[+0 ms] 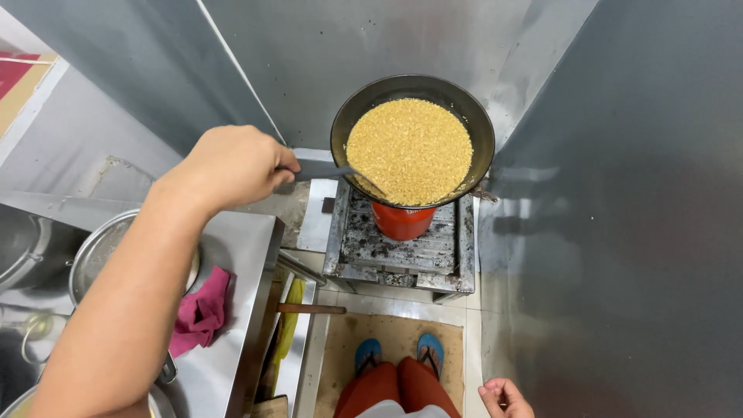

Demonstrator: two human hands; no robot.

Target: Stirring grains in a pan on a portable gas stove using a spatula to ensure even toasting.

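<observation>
My left hand (232, 164) is closed around the grey handle of a metal spatula (329, 169), whose blade dips into the near left edge of the yellow grain (410, 147). The grain fills a wide black wok (480, 124) that rests on a red burner (401, 220) set in a low metal stove frame (464, 255). My right hand (507, 399) hangs low at the bottom right with loosely curled fingers and nothing in it.
A steel counter (244, 255) on the left carries a lidded pot (97, 251) and a pink cloth (201, 310). Steel wall panels (635, 232) enclose the stove. My feet in blue sandals (398, 352) stand on a brown mat (337, 356). A wooden handle (309, 309) juts out beside the counter.
</observation>
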